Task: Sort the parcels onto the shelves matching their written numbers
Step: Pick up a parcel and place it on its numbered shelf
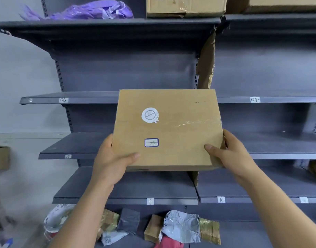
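- Across the whole background stands a dark grey metal shelving unit [128, 72], split into a left bay and a right bay, with its boards running at several heights.
- On the top board a purple plastic bag [92, 10] lies at the left, and two cardboard cartons [185, 6] stand to its right.
- Before the shelves, at the middle of the view, a flat brown cardboard parcel [171, 133] is held up in the air, touching no board, its broad face tilted toward the camera.
- Gripping the parcel's lower left corner, the left hand [110, 161] has its thumb laid on the face and its fingers hidden behind.
- Clasping the lower right edge, the right hand [230, 153] likewise presses its thumb on the face.
- Down at the bottom, below the lowest labelled board, a heap of small parcels [171, 228] lies together: grey bags, brown packets and something pink.
- Near the top of the parcel's face sits a round white sticker [149, 115]; clear tape glints to its right.
- Below that sticker a small blue-bordered label [151, 142] carries handwriting that looks like 05, though it is faint.
- Along the board edges small white tags read 06 [63, 100], 04 [255, 99], 07 [67, 156], 17 [150, 201] and 16 [221, 199].
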Action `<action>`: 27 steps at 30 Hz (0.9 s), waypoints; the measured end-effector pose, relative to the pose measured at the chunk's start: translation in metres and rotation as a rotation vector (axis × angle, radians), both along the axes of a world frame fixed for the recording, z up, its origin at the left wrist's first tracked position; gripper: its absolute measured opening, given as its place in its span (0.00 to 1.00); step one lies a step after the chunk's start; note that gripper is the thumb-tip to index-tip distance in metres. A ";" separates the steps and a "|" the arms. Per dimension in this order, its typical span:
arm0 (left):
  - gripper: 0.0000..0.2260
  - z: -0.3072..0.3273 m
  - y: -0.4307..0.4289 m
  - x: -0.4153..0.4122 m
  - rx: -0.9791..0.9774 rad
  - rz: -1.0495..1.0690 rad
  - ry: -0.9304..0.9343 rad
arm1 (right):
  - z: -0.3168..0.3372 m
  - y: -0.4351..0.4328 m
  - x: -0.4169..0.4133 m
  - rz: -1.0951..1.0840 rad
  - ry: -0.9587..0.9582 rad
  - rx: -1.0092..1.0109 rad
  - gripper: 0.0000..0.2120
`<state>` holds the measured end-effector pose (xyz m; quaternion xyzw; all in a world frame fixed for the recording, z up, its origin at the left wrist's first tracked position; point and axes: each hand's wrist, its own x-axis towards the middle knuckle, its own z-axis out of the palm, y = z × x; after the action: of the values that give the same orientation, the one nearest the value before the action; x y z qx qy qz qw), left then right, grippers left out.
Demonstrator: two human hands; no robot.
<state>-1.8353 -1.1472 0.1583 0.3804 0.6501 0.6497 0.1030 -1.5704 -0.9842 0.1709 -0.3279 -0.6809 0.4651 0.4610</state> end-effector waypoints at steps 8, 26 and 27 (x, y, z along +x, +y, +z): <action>0.27 0.073 0.032 -0.002 0.135 0.006 0.065 | 0.077 0.038 0.001 0.012 0.060 0.147 0.16; 0.24 0.171 0.141 -0.061 0.230 0.025 0.124 | 0.167 0.117 -0.055 -0.092 0.037 0.326 0.06; 0.24 0.174 0.147 -0.066 0.227 0.028 0.124 | 0.168 0.121 -0.060 -0.100 0.046 0.322 0.09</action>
<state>-1.9016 -1.0000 0.3323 0.4200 0.5826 0.6957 0.0095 -1.6303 -0.8633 0.3387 -0.2726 -0.7188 0.3336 0.5456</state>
